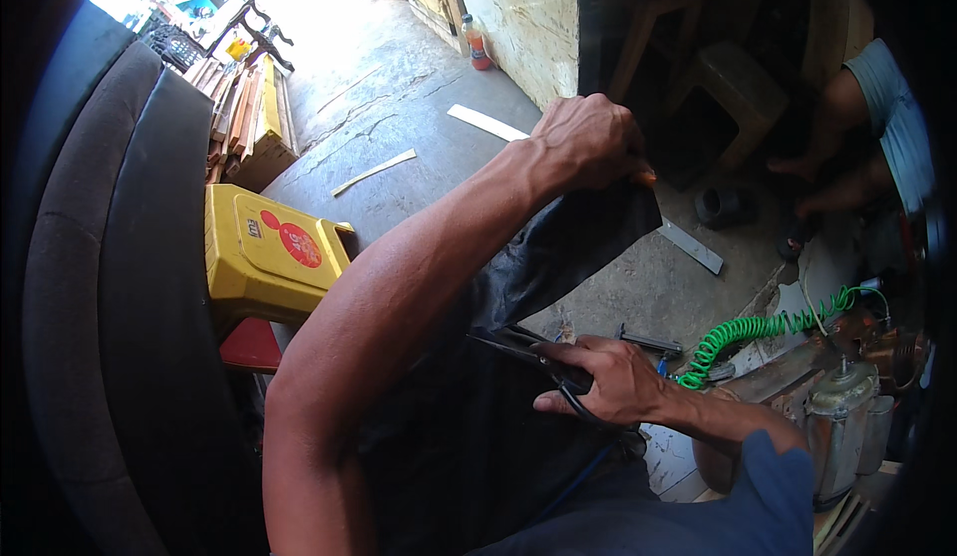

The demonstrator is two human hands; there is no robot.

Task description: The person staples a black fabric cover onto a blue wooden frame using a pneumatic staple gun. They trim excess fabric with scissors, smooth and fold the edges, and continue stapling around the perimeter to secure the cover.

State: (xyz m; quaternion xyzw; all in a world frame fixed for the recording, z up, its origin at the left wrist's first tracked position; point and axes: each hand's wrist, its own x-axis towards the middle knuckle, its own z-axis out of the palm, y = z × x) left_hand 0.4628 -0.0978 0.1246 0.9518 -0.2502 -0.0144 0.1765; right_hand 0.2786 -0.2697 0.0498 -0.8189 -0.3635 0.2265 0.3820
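Observation:
My left hand [590,139] is closed on the upper edge of a black, leather-like sheet [578,242] and holds it raised. The sheet hangs from the fingers down over my lap, dark and creased. Lower and to the right, my right hand [620,382] grips a pair of dark-handled scissors [513,344]. Their blades point left and lie at the edge of the black sheet, just below the raised flap. How far the blades are spread is hard to make out. My left forearm hides part of the sheet.
A yellow plastic stool [264,247] stands at left beside a dark padded seat back [150,207]. Wood strips [231,108] are stacked behind. Pale strips [374,171] lie on the concrete floor. At right are a coiled green hose [743,335], a metal motor [837,407] and another person's leg [847,108].

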